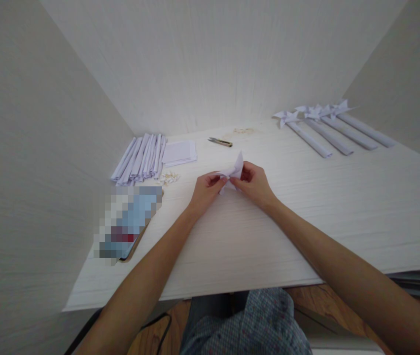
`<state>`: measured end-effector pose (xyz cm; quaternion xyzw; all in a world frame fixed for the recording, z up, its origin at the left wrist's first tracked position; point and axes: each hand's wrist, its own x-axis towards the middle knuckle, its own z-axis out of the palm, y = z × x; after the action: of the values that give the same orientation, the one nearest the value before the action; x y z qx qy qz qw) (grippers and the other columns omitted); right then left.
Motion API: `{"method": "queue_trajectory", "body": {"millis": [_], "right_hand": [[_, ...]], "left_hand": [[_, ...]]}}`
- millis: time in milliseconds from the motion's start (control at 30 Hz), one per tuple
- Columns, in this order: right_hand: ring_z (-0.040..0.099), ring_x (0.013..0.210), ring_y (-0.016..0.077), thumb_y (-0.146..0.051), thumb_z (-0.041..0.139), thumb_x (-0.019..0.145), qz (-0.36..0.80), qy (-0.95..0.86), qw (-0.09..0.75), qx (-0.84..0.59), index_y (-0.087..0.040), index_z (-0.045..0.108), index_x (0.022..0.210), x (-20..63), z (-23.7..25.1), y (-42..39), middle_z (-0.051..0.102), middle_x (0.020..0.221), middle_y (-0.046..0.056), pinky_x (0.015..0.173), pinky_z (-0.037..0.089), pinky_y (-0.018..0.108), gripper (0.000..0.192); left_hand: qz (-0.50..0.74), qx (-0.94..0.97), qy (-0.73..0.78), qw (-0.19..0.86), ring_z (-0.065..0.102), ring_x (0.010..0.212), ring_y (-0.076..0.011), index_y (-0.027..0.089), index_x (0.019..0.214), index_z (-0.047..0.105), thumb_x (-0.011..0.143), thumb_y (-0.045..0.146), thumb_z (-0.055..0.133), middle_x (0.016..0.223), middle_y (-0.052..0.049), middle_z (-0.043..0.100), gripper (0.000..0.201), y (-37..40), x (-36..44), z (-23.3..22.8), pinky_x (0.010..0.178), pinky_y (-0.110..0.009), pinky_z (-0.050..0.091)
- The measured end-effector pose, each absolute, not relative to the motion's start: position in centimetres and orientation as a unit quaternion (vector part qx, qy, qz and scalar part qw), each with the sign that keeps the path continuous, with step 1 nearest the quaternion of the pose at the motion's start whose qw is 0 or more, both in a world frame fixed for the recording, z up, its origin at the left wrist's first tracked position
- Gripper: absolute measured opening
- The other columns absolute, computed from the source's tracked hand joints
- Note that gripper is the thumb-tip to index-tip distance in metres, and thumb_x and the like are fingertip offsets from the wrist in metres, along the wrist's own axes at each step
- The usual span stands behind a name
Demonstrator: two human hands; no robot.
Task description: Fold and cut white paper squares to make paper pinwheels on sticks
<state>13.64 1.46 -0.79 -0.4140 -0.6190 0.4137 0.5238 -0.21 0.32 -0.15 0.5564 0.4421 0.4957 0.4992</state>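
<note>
A small folded piece of white paper (234, 171) is pinched between both hands just above the white table (324, 207). My left hand (207, 188) grips its left end with the fingertips. My right hand (254, 182) holds its right side, fingers curled around the folds. One pointed flap of the paper sticks up between the hands.
Rolled white paper sticks (141, 159) lie at the back left beside a stack of paper squares (179, 152) and small pale bits (168, 178). A small cutter (220, 142) lies at the back. Finished paper pinwheels on sticks (324, 129) lie at the back right. A phone (128, 222) rests on the left.
</note>
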Motion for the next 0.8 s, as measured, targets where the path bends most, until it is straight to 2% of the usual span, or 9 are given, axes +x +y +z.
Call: {"method": "queue_trajectory", "body": {"millis": [267, 433, 567, 800], "right_hand": [[0.05, 0.056, 0.0116, -0.02, 0.06, 0.059, 0.387, -0.619, 0.53, -0.432, -0.018, 0.051, 0.067, 13.49, -0.52, 1.33, 0.055, 0.062, -0.002, 0.054, 0.04, 0.027, 0.012], [0.05, 0.055, 0.0098, -0.024, 0.064, 0.06, 0.386, -0.609, 0.554, -0.417, -0.02, 0.048, 0.077, 13.44, -0.11, 1.02, 0.056, 0.061, -0.004, 0.053, 0.038, 0.025, 0.023], [0.048, 0.052, 0.009, -0.03, 0.068, 0.059, 0.389, -0.607, 0.553, -0.418, -0.021, 0.044, 0.079, 13.53, 0.0, 1.02, 0.054, 0.058, -0.007, 0.052, 0.038, 0.025, 0.032], [0.047, 0.049, 0.0088, -0.033, 0.067, 0.058, 0.383, -0.608, 0.541, -0.437, -0.022, 0.042, 0.081, 13.7, -0.27, 1.25, 0.053, 0.056, -0.008, 0.048, 0.037, 0.023, 0.036]], "left_hand": [[0.5, 0.551, 0.438, 0.505, 0.053, 0.061, -0.0101, 0.015, 0.063, 0.066, 0.063, 0.031, 0.064, 0.064, 0.0, 0.064, 0.016, 0.28, -0.14, -0.12, 0.059, -0.022, 0.041], [0.494, 0.533, 0.462, 0.509, 0.046, 0.049, -0.008, 0.014, 0.058, 0.063, 0.062, 0.032, 0.064, 0.05, 0.002, 0.056, 0.018, 0.39, -0.12, -0.18, 0.048, -0.02, 0.034], [0.487, 0.534, 0.465, 0.511, 0.045, 0.049, -0.0082, 0.014, 0.058, 0.063, 0.061, 0.031, 0.063, 0.052, 0.002, 0.057, 0.017, 0.4, -0.14, -0.1, 0.048, -0.021, 0.034], [0.482, 0.54, 0.467, 0.508, 0.044, 0.048, -0.0081, 0.014, 0.057, 0.063, 0.06, 0.029, 0.063, 0.05, 0.002, 0.056, 0.015, 0.37, -0.12, -0.1, 0.047, -0.022, 0.032]]}}
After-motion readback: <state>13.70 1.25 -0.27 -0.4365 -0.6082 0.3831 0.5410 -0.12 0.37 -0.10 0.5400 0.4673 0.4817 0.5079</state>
